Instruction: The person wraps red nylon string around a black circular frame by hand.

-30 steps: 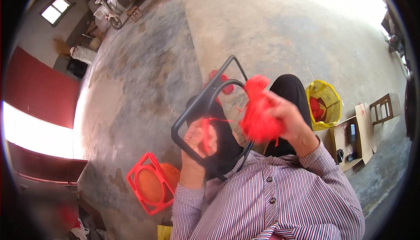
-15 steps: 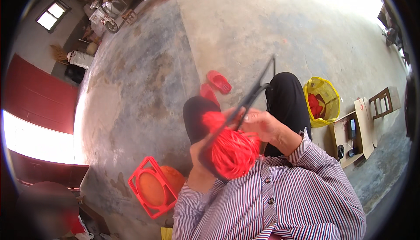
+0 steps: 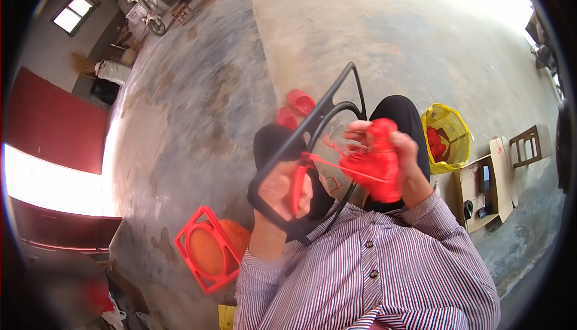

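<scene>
A black frame (image 3: 327, 104), made of a long straight bar with a curved inner bar, leans across my lap. My left hand (image 3: 287, 190) is closed round its lower part. Beside those fingers, red cord (image 3: 297, 187) is wound on the frame. In my right hand (image 3: 406, 155), over my right knee, is a bundle of red cord (image 3: 377, 171), somewhat blurred. A thin strand runs taut from this bundle to the winding by my left hand. Loose red ends stick out between the two hands.
Red slippers (image 3: 300, 101) lie on the concrete floor beyond my knees. At right stand a yellow basket (image 3: 448, 165) with red stuff inside, an open cardboard box (image 3: 500, 180) and a small wooden stool (image 3: 534, 143). A red plastic stool (image 3: 204, 216) is at lower left.
My right hand has carried the cord bundle away from the left hand, to the right, drawing out a strand. The black frame has swung slightly left, and the wound cord now shows.
</scene>
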The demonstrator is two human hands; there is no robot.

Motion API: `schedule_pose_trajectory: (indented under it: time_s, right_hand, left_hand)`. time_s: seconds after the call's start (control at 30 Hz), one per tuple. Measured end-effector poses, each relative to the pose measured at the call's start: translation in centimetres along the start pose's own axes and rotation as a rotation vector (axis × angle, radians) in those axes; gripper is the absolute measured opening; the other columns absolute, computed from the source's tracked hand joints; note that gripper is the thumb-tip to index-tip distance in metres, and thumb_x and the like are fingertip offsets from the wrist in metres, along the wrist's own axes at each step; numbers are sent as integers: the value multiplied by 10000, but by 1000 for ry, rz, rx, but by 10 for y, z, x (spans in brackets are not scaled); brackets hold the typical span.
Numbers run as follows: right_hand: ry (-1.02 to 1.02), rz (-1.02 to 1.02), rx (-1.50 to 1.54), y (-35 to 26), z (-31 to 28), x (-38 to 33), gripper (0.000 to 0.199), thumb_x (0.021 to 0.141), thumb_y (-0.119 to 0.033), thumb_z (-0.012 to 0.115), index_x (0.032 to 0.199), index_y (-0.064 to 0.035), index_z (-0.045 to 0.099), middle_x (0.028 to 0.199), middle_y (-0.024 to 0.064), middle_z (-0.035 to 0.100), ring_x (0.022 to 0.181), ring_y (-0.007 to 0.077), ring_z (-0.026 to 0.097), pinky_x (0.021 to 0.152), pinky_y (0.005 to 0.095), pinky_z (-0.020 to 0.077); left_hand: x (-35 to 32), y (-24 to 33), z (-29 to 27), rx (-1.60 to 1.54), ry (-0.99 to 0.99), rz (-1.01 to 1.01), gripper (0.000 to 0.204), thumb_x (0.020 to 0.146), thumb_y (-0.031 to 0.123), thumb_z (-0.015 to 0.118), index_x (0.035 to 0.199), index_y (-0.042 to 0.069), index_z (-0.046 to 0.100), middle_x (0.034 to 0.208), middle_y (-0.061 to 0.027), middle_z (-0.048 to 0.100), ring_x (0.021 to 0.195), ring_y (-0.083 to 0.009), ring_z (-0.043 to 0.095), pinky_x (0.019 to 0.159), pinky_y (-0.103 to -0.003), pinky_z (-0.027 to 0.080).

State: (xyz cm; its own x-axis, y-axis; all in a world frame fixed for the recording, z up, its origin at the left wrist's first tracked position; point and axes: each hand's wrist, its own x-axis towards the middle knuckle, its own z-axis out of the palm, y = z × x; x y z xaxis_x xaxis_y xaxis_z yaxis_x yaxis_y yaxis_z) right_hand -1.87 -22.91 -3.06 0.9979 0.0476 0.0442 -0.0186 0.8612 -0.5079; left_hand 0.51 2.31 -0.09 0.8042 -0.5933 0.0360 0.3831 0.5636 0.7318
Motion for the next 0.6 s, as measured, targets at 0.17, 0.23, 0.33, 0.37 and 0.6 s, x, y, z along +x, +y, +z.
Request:
schedule_pose_trajectory:
  time_s: [0.17,0.23,0.33,0.37,0.6]
  right_hand:
    - [-506,-115,225,-20,18,-6,597,946,-583,374,1081,-13,489,710,143,561,593,274,602,649,417,519]
    - [-399,-13,86,-20,26,-15,584,953,-575,360,1051,-18,503,671,122,551,562,261,577,543,369,488]
    - [-181,60,121,-28,8,-15,536,973,-533,357,1039,-28,525,634,96,535,524,218,552,468,349,455]
    - [2,94,164,-31,-3,-11,520,979,-516,360,1048,-30,533,626,91,531,518,204,550,463,351,461]
    - [-37,212,-173,-8,35,1,455,851,-32,574,1287,19,455,1126,134,589,1018,186,594,904,319,476]
  left_hand:
    - [5,3,-13,-9,68,23,434,883,138,644,1279,101,470,783,-142,530,569,-192,507,334,-257,382]
    - [4,4,-18,34,42,56,441,885,136,641,1286,121,459,780,-139,526,569,-190,507,333,-257,382]
    - [-2,8,-29,-3,33,67,411,894,138,627,1273,121,468,794,-134,525,580,-192,511,341,-268,401]
    - [-3,9,-27,-2,28,70,411,894,138,627,1273,121,468,794,-134,525,580,-192,511,341,-268,401]
    - [1,9,-16,68,193,8,416,863,254,666,1178,15,533,859,-135,567,648,-203,536,471,-296,482]
